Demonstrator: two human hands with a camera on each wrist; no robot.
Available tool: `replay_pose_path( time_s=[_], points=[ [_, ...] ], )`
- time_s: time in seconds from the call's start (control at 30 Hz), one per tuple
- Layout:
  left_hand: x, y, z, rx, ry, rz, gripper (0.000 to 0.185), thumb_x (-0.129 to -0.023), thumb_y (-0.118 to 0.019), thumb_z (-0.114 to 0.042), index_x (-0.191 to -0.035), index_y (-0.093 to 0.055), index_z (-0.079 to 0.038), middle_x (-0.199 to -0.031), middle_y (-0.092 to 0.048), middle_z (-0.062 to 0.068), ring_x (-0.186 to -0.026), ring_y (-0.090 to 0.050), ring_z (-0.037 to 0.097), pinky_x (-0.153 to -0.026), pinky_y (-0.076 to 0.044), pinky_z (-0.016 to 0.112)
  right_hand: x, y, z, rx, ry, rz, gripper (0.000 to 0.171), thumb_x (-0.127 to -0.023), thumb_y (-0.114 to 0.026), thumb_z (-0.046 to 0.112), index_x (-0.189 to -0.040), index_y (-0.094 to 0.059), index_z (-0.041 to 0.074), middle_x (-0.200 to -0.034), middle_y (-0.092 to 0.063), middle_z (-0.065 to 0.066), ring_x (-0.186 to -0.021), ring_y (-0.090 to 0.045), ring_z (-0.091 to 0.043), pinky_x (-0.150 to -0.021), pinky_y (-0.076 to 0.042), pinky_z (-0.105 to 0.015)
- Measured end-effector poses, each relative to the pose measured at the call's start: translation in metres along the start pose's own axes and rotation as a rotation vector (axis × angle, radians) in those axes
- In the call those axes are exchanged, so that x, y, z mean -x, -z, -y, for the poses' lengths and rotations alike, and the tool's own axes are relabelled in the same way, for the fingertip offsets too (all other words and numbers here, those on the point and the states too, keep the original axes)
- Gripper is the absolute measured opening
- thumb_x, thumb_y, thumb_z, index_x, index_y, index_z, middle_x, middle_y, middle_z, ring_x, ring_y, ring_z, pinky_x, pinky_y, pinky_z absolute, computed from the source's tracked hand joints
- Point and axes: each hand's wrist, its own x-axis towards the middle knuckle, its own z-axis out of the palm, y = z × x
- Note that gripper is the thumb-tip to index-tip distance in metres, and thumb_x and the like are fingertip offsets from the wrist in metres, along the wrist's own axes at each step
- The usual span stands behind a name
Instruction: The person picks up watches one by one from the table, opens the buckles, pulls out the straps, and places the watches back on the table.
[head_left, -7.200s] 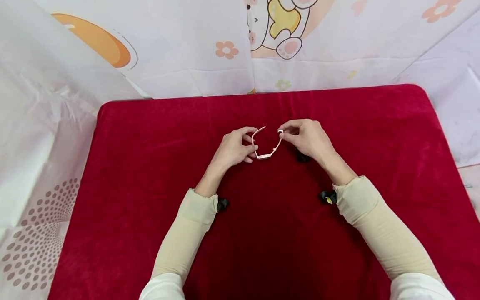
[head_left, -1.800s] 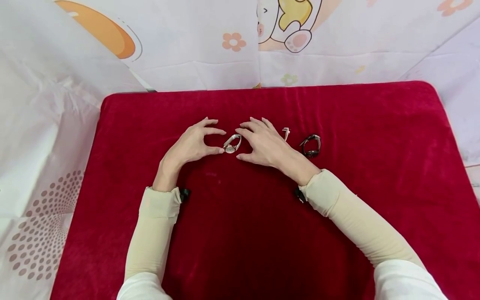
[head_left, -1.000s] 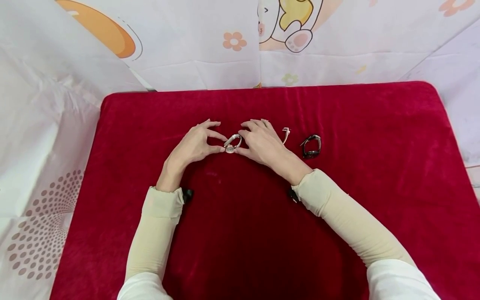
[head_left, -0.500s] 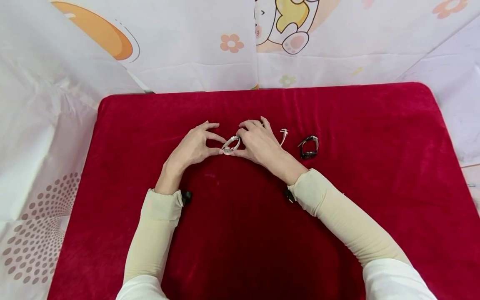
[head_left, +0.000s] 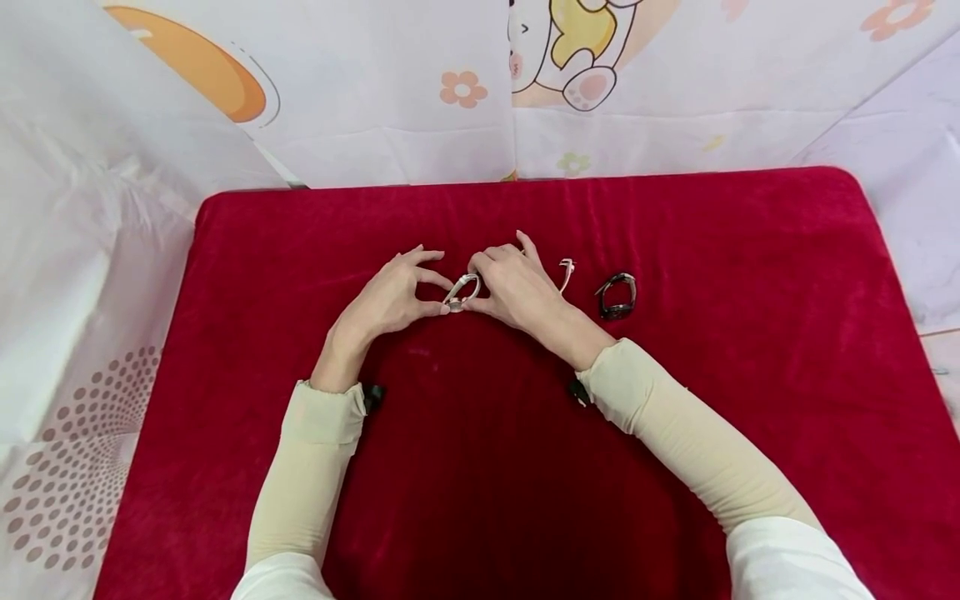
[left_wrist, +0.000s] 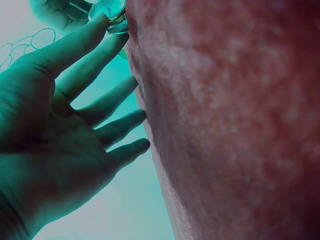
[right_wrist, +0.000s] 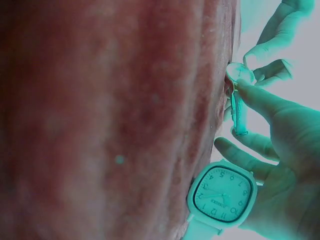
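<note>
Right hand point(head_left: 517, 287) now closer in — both hands pinching 1 silver watch point(head_left: 461, 292); 3 watches total.

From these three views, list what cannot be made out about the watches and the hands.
- Silver watch: its dial is too small to read in the head view; the right hand covers part of its band.
- Square-faced watch: its strap is cut off by the bottom edge of the right wrist view; only a strap end shows in the head view.
- Dark watch: face too small to read.
- Left hand: its grip is cut off by the top edge of the left wrist view.
</note>
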Motion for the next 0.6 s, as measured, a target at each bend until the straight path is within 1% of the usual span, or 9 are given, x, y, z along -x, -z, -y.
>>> replay_pose_path(
  time_s=[0.07,0.17,0.27,0.33,0.4,0.47,0.53,0.6],
  points=[
    [0.0002,-0.0004,-0.0005,0.012,0.0,-0.009,0.028,-0.083,-0.082,-0.016,-0.11,-0.077,-0.011,-0.147,-0.049,0.013,-0.146,-0.027,0.036,-0.12,-0.019,0.052,-0.0007,0.0001,-0.0001,-0.025,0.011,-0.007,0.04,-0.083,-0.082,0.038,-0.107,-0.066,0.01,-0.097,-0.068,-0.002,-0.098,-0.062,-0.022,-0.122,-0.015,-0.047],
    [0.0003,-0.0009,-0.0015,0.031,-0.004,-0.032,0.025,-0.083,-0.082,-0.013,-0.108,-0.077,-0.011,-0.142,-0.053,0.01,-0.141,-0.038,0.028,-0.115,-0.031,0.045,-0.0022,0.0006,-0.0008,-0.055,0.025,-0.02,0.037,-0.084,-0.081,0.034,-0.106,-0.066,0.008,-0.088,-0.068,-0.002,-0.087,-0.063,-0.018,-0.122,-0.015,-0.039],
    [0.0003,-0.0015,-0.0026,0.058,-0.004,-0.054,0.023,-0.083,-0.081,-0.011,-0.106,-0.077,-0.012,-0.137,-0.059,0.007,-0.13,-0.051,0.022,-0.104,-0.043,0.038,-0.0025,0.0016,-0.0015,-0.078,0.024,-0.025,0.035,-0.085,-0.081,0.031,-0.105,-0.066,0.007,-0.081,-0.067,-0.002,-0.078,-0.062,-0.018,-0.122,-0.017,-0.036],
    [0.0001,-0.0021,-0.0031,0.087,0.003,-0.061,0.023,-0.083,-0.081,-0.01,-0.106,-0.076,-0.012,-0.132,-0.062,0.005,-0.121,-0.058,0.021,-0.097,-0.049,0.035,-0.0021,0.0022,-0.0016,-0.097,0.024,-0.03,0.033,-0.085,-0.081,0.028,-0.104,-0.066,0.006,-0.079,-0.066,-0.002,-0.074,-0.061,-0.018,-0.122,-0.018,-0.036],
    [0.0,-0.0025,-0.0027,0.122,0.009,-0.069,0.024,-0.083,-0.081,-0.009,-0.106,-0.076,-0.012,-0.122,-0.068,0.004,-0.108,-0.064,0.018,-0.088,-0.053,0.032,-0.0018,0.0025,-0.0014,-0.113,0.029,-0.035,0.032,-0.085,-0.082,0.026,-0.104,-0.066,0.005,-0.081,-0.067,-0.002,-0.074,-0.061,-0.018,-0.121,-0.019,-0.036],
    [0.0,-0.0033,-0.0019,0.158,0.016,-0.068,0.024,-0.083,-0.081,-0.008,-0.106,-0.075,-0.012,-0.11,-0.072,0.002,-0.095,-0.067,0.015,-0.08,-0.055,0.03,-0.0015,0.0024,-0.0013,-0.125,0.034,-0.044,0.03,-0.085,-0.082,0.023,-0.103,-0.066,0.005,-0.081,-0.067,-0.002,-0.073,-0.06,-0.018,-0.121,-0.02,-0.037],
    [0.0003,-0.0038,-0.0014,0.189,0.02,-0.064,0.024,-0.083,-0.081,-0.007,-0.105,-0.075,-0.011,-0.1,-0.073,0.0,-0.087,-0.068,0.012,-0.077,-0.055,0.029,-0.0012,0.0025,-0.0011,-0.133,0.037,-0.053,0.029,-0.084,-0.082,0.022,-0.102,-0.066,0.006,-0.079,-0.067,-0.001,-0.072,-0.059,-0.018,-0.121,-0.021,-0.038],
    [0.0002,-0.0042,-0.0011,0.214,0.018,-0.058,0.023,-0.083,-0.08,-0.006,-0.105,-0.074,-0.01,-0.093,-0.072,-0.001,-0.084,-0.068,0.011,-0.076,-0.055,0.028,-0.0008,0.0024,-0.0013,-0.131,0.041,-0.064,0.028,-0.084,-0.082,0.022,-0.101,-0.066,0.007,-0.076,-0.065,-0.001,-0.071,-0.059,-0.018,-0.121,-0.022,-0.039]
  ],
)
